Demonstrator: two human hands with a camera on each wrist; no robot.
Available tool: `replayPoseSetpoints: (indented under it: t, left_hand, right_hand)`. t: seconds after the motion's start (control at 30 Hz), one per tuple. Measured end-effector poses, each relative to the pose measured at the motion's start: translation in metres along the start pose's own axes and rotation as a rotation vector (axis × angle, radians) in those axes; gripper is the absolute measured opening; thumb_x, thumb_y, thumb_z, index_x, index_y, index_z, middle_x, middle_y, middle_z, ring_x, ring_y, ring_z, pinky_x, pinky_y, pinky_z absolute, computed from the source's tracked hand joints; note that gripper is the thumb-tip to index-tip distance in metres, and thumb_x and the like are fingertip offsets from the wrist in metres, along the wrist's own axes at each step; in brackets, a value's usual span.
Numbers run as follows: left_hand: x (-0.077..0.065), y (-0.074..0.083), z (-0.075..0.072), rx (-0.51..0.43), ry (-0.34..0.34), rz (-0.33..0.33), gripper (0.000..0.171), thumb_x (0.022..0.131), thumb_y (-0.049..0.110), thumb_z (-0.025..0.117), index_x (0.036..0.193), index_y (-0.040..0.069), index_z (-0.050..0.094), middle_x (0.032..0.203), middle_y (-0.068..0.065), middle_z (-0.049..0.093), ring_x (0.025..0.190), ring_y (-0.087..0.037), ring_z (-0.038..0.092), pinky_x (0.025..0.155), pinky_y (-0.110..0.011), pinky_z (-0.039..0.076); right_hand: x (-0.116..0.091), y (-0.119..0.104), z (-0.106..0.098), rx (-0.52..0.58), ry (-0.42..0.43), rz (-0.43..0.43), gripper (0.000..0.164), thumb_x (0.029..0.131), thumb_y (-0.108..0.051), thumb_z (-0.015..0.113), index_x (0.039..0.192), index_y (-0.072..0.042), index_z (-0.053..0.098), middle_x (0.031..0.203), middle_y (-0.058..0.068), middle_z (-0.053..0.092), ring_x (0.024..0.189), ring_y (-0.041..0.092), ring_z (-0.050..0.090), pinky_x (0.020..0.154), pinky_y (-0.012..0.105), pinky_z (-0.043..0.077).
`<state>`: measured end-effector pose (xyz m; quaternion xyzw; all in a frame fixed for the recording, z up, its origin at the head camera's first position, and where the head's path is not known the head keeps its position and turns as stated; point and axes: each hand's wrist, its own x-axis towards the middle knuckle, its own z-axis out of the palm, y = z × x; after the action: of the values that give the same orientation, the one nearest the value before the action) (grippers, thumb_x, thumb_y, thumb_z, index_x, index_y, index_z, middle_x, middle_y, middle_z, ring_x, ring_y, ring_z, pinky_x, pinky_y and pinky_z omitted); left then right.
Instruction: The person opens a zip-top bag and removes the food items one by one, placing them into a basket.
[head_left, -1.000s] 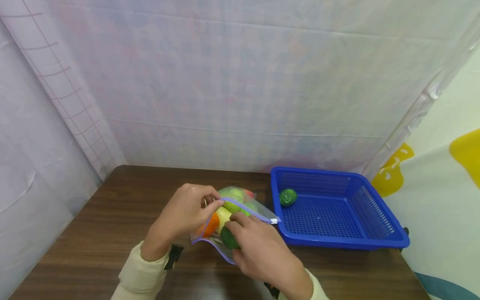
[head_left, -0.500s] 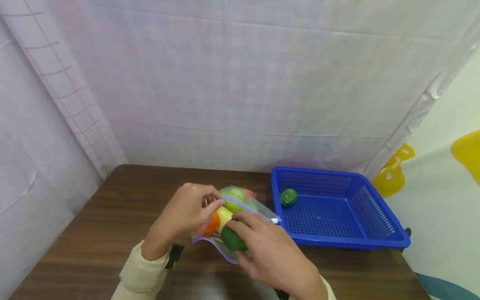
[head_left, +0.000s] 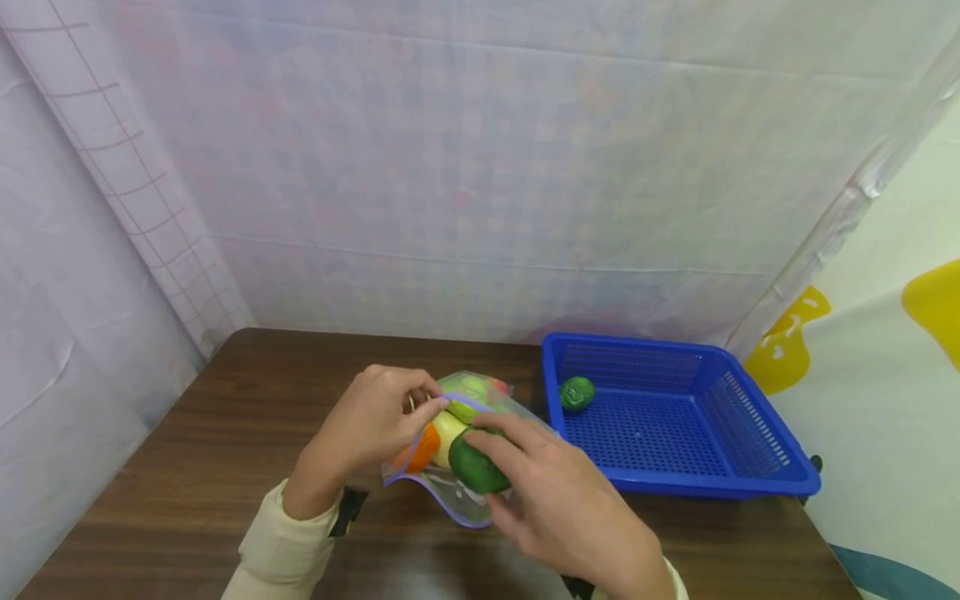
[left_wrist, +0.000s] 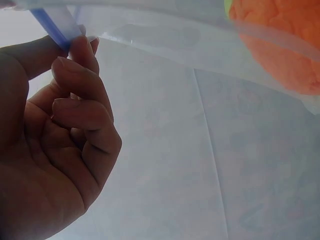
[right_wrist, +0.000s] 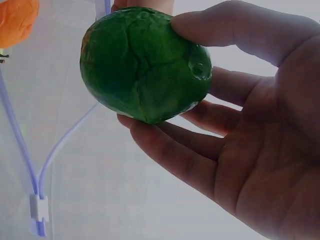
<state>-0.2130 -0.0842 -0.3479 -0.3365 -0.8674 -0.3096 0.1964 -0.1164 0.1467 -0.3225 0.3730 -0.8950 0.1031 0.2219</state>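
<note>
A clear zipper bag with a purple seal lies on the table with its mouth spread. My left hand pinches the seal between thumb and fingertips; the left wrist view shows the remaining fingers curled in. Over the mouth, my right hand holds a round, dark-green toy vegetable with creased sides. Inside the bag are an orange piece, a pale yellow piece, light-green pieces and something red. A white slider sits on the seal in the right wrist view.
To the right on the brown wooden table stands a blue plastic basket. One green toy vegetable lies by its left wall. White sheeting hangs behind the table.
My right hand has shifted slightly right and toward me with the green toy vegetable, which now shows more. My left hand keeps its pinch on the bag in the same place.
</note>
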Motion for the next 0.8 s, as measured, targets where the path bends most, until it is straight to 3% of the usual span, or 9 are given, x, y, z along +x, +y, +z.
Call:
replayPoseSetpoints:
  t: [0.43, 0.8]
  left_hand:
    - [-0.001, 0.0, 0.002, 0.008, 0.004, -0.005, 0.005, 0.088, 0.018, 0.078, 0.086, 0.015, 0.076, 0.069, 0.01, 0.068, 0.058, 0.002, 0.053, 0.054, -0.018, 0.044]
    - [-0.002, 0.0, 0.001, 0.01, 0.005, -0.006, 0.004, 0.089, 0.018, 0.077, 0.086, 0.015, 0.076, 0.069, 0.011, 0.067, 0.056, 0.003, 0.05, 0.053, -0.019, 0.044]
  right_hand:
    - [-0.003, 0.018, -0.009, 0.064, 0.093, 0.104, 0.054, 0.081, -0.019, 0.082, 0.131, -0.013, 0.063, 0.143, 0.0, 0.055, 0.116, 0.016, 0.063, 0.085, 0.03, 0.059]
    - [-0.001, 0.037, -0.009, 0.038, 0.19, 0.114, 0.058, 0.082, -0.018, 0.078, 0.135, -0.008, 0.057, 0.139, 0.007, 0.056, 0.116, 0.021, 0.063, 0.083, 0.035, 0.058]
